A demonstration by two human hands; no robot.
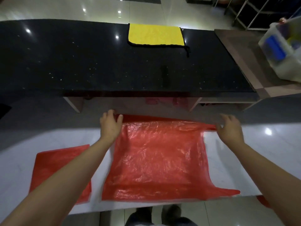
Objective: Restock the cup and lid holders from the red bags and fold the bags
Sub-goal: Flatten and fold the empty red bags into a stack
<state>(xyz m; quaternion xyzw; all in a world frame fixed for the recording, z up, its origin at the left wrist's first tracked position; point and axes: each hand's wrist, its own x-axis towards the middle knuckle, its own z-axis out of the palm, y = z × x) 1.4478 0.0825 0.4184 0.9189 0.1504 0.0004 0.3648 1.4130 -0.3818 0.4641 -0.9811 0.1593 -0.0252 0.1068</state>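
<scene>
A red plastic bag [156,159] lies spread flat on the white counter [244,160] in front of me. My left hand [110,124] rests on its far left corner, fingers spread and pressing down. At the far right corner my right hand [228,128] pinches the bag's edge where a handle strip runs out. A second red bag [53,167], folded flat, lies to the left, partly under my left forearm. No cups, lids or holders are in view.
Beyond the white counter runs a raised black speckled counter [81,62] with a yellow cloth [155,34] on it. A clear plastic tub [283,46] with blue and yellow items stands on a brown ledge at far right. My shoes show below.
</scene>
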